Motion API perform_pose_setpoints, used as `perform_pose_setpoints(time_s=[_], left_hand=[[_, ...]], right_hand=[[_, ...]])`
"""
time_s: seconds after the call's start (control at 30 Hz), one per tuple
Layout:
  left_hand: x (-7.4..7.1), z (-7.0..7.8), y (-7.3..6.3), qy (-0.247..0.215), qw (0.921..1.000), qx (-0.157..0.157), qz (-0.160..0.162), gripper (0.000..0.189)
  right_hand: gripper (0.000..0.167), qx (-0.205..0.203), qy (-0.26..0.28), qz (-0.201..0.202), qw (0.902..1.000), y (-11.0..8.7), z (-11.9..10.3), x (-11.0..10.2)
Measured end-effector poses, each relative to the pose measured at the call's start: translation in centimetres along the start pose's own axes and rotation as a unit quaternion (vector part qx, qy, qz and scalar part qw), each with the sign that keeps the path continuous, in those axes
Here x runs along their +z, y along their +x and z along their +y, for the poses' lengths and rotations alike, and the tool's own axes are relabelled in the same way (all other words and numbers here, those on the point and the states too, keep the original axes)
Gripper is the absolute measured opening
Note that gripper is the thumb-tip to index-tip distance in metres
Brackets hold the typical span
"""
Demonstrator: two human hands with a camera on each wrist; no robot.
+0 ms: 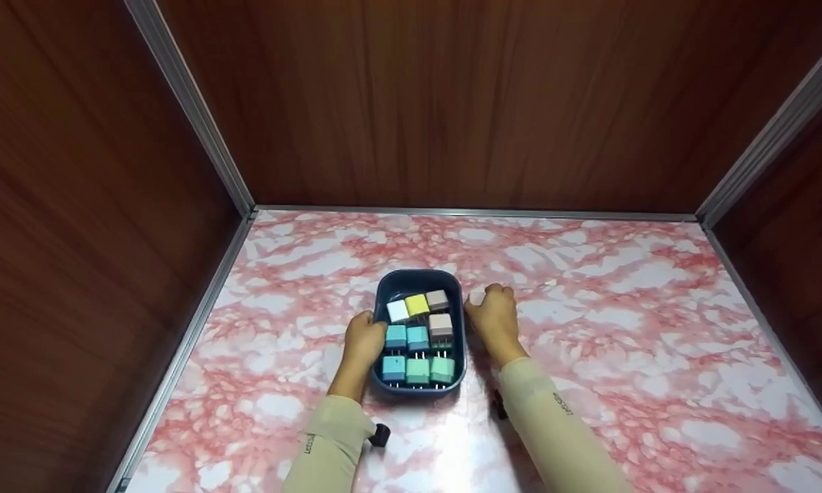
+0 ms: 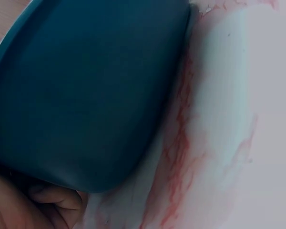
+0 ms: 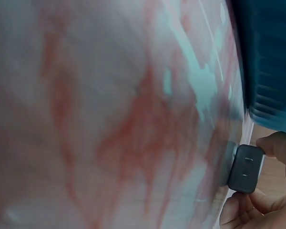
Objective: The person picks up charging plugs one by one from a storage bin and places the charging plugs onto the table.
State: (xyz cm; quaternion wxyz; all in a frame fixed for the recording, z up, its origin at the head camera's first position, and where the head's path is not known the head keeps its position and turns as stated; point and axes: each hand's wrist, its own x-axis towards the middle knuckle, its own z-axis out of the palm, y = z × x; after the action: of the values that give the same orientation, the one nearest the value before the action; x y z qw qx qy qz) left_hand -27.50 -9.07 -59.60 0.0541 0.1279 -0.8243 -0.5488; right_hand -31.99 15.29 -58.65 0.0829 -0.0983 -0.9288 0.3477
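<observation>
A dark blue plastic bin (image 1: 411, 279) holds several cube-shaped plug chargers. Toward its far end lie a white charger (image 1: 397, 311), a yellow charger (image 1: 417, 304) and two pale pink ones. Blue chargers (image 1: 396, 335) and green chargers (image 1: 417, 370) fill the near end, metal prongs toward the person. My left hand (image 1: 365, 341) grips the bin's left side, thumb at the rim; its curled fingers (image 2: 62, 202) show under the bin's edge in the left wrist view. Right of the bin, my right hand (image 1: 496, 318) pinches another pale charger (image 3: 246, 169) between thumb and fingers, its two prongs visible in the right wrist view.
Red-and-white marbled table surface (image 1: 623, 329) surrounds the bin. Dark wood panels (image 1: 452, 103) with metal edge strips (image 1: 472, 211) enclose the table at the back, left and right. A small black device (image 1: 380, 435) sits at the left sleeve.
</observation>
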Motion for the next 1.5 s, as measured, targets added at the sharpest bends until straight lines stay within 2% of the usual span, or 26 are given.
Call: perform_pose_setpoints(time_s=[0.2, 0.4, 0.53, 0.73, 0.87, 1.0, 1.2, 1.37, 1.5], left_hand=[[0.1, 0.0, 0.2, 0.009, 0.9999, 0.012, -0.001, 0.026], [0.4, 0.0, 0.4, -0.003, 1.0, 0.005, -0.007, 0.027], [0.4, 0.1, 0.4, -0.01, 0.9999, 0.003, -0.006, 0.027], [0.4, 0.4, 0.5, -0.004, 1.0, 0.005, -0.007, 0.025], [0.2, 0.4, 0.4, -0.007, 0.9999, -0.006, -0.008, 0.023], [0.1, 0.4, 0.3, -0.006, 0.9999, -0.006, -0.007, 0.023], [-0.2, 0.0, 0.1, -0.006, 0.9998, -0.014, -0.012, 0.024], [-0.2, -0.2, 0.2, -0.009, 0.9998, -0.015, -0.012, 0.024], [-0.1, -0.3, 0.2, -0.023, 0.9994, -0.017, -0.018, 0.023]], right_hand=[[0.053, -0.002, 0.006, 0.006, 1.0, 0.2, 0.3, 0.1], [0.062, 0.004, 0.002, 0.006, 1.0, 0.1, 0.6, -0.2], [0.064, 0.008, 0.001, 0.007, 0.9999, -0.3, 0.2, -0.7], [0.058, -0.018, 0.012, 0.017, 0.9996, -1.1, -1.3, -2.1], [0.052, -0.041, 0.02, 0.025, 0.9987, -2.0, -2.8, -2.7], [0.045, -0.078, 0.005, 0.026, 0.9966, -3.1, -4.3, -2.9], [0.03, -0.107, -0.007, -0.015, 0.9941, -5.4, -6.7, -2.8], [0.034, -0.127, -0.044, -0.028, 0.9906, -7.1, -8.0, -2.5], [0.038, -0.136, -0.083, -0.018, 0.987, -8.0, -8.1, -1.8]])
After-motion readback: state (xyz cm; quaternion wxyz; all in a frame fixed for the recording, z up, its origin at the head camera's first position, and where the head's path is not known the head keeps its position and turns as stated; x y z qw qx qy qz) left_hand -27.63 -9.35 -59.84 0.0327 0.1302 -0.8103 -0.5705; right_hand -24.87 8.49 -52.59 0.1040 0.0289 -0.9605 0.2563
